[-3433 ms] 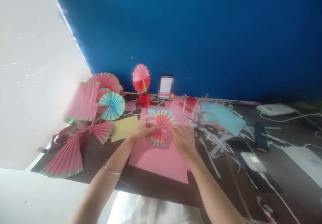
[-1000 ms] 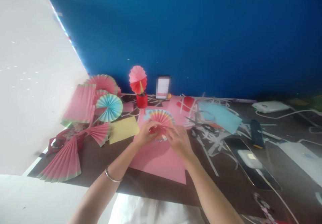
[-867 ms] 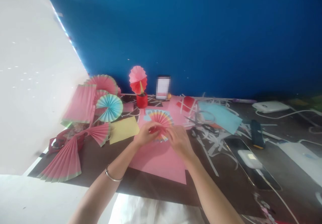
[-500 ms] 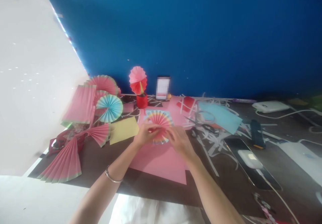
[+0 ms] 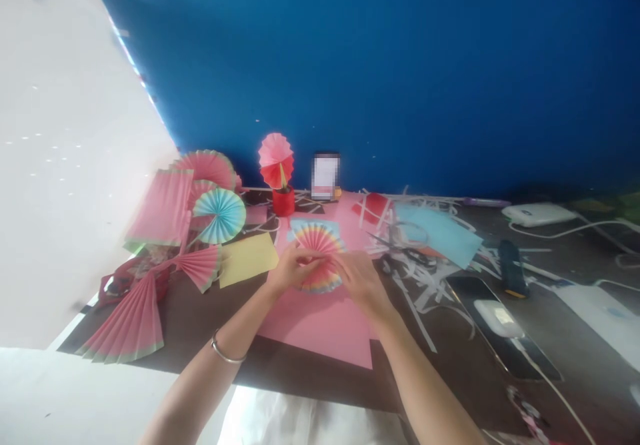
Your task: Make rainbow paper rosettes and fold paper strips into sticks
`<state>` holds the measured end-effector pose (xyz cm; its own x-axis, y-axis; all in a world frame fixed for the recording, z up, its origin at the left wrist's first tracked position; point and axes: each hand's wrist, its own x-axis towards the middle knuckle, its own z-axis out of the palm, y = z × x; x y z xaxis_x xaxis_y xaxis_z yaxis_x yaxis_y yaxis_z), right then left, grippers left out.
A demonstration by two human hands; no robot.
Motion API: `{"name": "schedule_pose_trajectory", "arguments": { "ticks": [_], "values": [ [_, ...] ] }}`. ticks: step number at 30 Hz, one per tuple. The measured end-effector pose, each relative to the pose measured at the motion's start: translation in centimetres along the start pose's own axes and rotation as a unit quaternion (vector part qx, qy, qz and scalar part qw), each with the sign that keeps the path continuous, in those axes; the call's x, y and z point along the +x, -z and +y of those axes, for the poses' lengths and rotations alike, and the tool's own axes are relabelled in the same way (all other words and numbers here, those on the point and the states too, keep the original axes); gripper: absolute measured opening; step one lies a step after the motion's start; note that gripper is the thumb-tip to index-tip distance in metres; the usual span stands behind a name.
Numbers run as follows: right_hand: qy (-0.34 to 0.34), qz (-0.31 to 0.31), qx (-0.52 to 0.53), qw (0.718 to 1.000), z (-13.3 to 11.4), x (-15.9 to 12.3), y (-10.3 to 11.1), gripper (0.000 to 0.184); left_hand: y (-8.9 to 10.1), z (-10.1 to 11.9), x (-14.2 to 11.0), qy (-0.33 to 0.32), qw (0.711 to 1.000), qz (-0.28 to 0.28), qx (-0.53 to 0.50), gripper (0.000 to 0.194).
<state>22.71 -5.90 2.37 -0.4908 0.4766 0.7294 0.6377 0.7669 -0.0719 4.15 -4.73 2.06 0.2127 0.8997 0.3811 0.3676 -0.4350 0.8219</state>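
A round pleated paper fan (image 5: 318,238), pink in the middle with yellow, white and blue bands toward its rim, is spread between my hands. My left hand (image 5: 293,268) grips it from the left, fingers reaching toward its centre. From the right, my right hand (image 5: 361,281) closes on it with fingers bent at the centre. The fingertips partly hide the fan's middle. Pink paper sheets (image 5: 320,328) lie beneath, and a light blue piece of paper (image 5: 296,226) shows behind the fan.
Left are a blue paper fan (image 5: 219,215), pink pleated fans (image 5: 133,321) and yellow paper (image 5: 247,259). A red pot (image 5: 283,201) holds a paper flower (image 5: 277,160). Right are scissors (image 5: 400,250), paper strips (image 5: 425,283), blue paper (image 5: 445,235) and a phone (image 5: 487,315) under a white case (image 5: 499,318).
The fan's lower half now shows as a fuller round below my fingers. My hands have shifted only slightly, and the view has moved a little.
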Motion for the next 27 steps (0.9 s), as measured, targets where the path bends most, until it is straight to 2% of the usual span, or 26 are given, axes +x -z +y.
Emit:
{"name": "schedule_pose_trajectory", "arguments": {
  "ticks": [4, 8, 18, 24, 27],
  "values": [
    [0.003, -0.03, 0.006, 1.0, -0.2, 0.02, 0.13, 0.028, -0.06, 0.3, 0.01, -0.034, 0.999, -0.002, -0.026, 0.018],
    [-0.015, -0.042, 0.015, 0.999, -0.34, 0.09, 0.18, 0.028, 0.06, 0.44, -0.09, -0.055, 0.998, 0.015, -0.004, 0.016],
    [-0.034, -0.043, 0.015, 0.998, -0.54, 0.17, 0.38, 0.029, 0.17, 0.74, -0.21, -0.049, 0.999, -0.001, 0.004, 0.018],
    [-0.016, -0.004, -0.01, 1.0, -0.74, 0.32, 0.28, 0.03, 0.07, 0.37, 0.02, -0.022, 0.999, 0.009, 0.029, 0.02],
    [-0.014, -0.004, -0.018, 1.0, -0.76, 0.27, 0.25, 0.032, 0.06, 0.24, 0.03, -0.014, 1.0, 0.003, 0.02, 0.019]
  ]
}}
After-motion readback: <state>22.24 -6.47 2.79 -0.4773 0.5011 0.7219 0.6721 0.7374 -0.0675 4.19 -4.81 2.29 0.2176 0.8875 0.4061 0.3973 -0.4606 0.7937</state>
